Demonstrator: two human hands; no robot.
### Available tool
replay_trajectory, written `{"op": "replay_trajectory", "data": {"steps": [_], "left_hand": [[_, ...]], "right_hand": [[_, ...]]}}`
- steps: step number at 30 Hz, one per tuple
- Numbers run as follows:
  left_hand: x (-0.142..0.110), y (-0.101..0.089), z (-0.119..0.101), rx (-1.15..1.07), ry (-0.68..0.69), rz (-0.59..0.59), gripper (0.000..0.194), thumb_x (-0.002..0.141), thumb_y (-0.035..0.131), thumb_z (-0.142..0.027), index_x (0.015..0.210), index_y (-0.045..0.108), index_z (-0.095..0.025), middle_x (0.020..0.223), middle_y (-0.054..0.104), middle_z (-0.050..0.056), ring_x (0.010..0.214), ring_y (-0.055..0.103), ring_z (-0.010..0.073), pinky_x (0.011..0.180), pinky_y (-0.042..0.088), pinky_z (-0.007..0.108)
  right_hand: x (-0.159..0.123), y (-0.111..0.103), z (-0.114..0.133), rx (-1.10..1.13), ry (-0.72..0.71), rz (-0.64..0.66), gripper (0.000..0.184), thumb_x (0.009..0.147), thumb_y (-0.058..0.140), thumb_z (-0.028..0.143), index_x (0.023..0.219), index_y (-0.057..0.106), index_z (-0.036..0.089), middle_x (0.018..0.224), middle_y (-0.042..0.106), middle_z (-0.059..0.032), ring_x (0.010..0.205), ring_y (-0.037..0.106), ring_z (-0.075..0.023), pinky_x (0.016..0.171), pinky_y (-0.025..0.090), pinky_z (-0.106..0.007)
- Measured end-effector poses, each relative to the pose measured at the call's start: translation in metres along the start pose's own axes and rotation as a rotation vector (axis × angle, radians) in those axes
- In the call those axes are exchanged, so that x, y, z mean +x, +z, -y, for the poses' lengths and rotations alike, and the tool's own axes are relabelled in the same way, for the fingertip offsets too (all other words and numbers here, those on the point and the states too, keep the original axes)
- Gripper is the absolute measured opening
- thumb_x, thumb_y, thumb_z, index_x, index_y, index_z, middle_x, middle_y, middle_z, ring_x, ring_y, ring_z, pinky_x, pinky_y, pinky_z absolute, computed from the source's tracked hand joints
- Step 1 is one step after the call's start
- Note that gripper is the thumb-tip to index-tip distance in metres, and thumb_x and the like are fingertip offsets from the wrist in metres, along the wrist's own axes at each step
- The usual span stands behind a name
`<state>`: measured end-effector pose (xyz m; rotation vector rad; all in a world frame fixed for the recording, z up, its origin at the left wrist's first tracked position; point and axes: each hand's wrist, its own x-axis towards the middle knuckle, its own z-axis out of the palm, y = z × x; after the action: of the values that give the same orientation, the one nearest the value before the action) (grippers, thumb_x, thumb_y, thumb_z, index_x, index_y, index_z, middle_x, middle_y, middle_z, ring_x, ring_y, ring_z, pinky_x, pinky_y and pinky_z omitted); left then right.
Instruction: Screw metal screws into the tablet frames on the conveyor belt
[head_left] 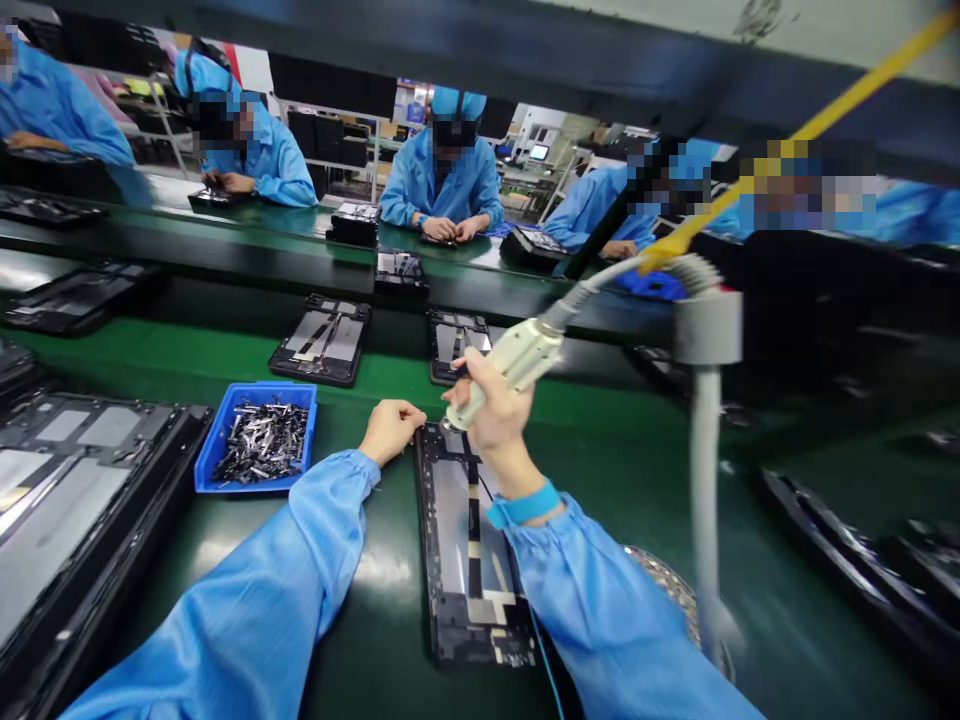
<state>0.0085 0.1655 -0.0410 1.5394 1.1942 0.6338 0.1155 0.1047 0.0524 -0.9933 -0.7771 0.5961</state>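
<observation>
An opened tablet lies in front of me, its inside facing up, with grey panels and a dark flex strip along the middle. My right hand is wrapped round a cream-coloured electric screwdriver, whose tip points down at the tablet's far edge. Whether the tip touches a screw is hidden by the hand. At the tablet's far left corner, my left hand has its fingertips pinched together; anything between them is too small to make out. A blue wristband circles my right wrist.
A blue bin of small metal parts stands left of my left hand. Stacked tablets fill the left side. More tablets lie on the green belt. A grey post rises at right, near a round dish. Co-workers sit opposite.
</observation>
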Motion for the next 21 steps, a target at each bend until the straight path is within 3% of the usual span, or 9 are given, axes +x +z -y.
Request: {"op": "replay_trajectory", "data": {"steps": [3, 7, 21], "left_hand": [[0.000, 0.002, 0.001, 0.009, -0.007, -0.012, 0.014, 0.087, 0.069, -0.014, 0.075, 0.076, -0.013, 0.059, 0.065, 0.000, 0.050, 0.056, 0.0118, 0.054, 0.042, 0.022], [0.000, 0.005, 0.002, 0.023, -0.008, -0.030, 0.013, 0.086, 0.070, -0.013, 0.076, 0.078, -0.014, 0.059, 0.065, 0.001, 0.054, 0.058, 0.0134, 0.061, 0.045, 0.023], [0.000, 0.005, 0.002, 0.064, 0.013, -0.049, 0.016, 0.085, 0.070, -0.013, 0.071, 0.077, -0.015, 0.059, 0.063, 0.000, 0.056, 0.056, 0.0137, 0.063, 0.040, 0.024]], "right_hand": [[0.010, 0.013, -0.020, -0.023, 0.022, 0.008, 0.034, 0.070, 0.083, 0.052, 0.068, 0.069, 0.021, 0.039, 0.049, 0.0078, 0.033, 0.045, -0.0112, 0.043, 0.055, -0.030], [0.014, 0.014, -0.033, -0.023, 0.023, 0.001, 0.037, 0.070, 0.083, 0.054, 0.067, 0.067, 0.021, 0.038, 0.049, 0.0078, 0.033, 0.046, -0.0116, 0.042, 0.053, -0.029], [0.009, 0.013, -0.044, -0.046, 0.055, 0.025, 0.037, 0.071, 0.084, 0.053, 0.063, 0.063, 0.023, 0.039, 0.051, 0.0076, 0.034, 0.046, -0.0115, 0.044, 0.054, -0.029]]}}
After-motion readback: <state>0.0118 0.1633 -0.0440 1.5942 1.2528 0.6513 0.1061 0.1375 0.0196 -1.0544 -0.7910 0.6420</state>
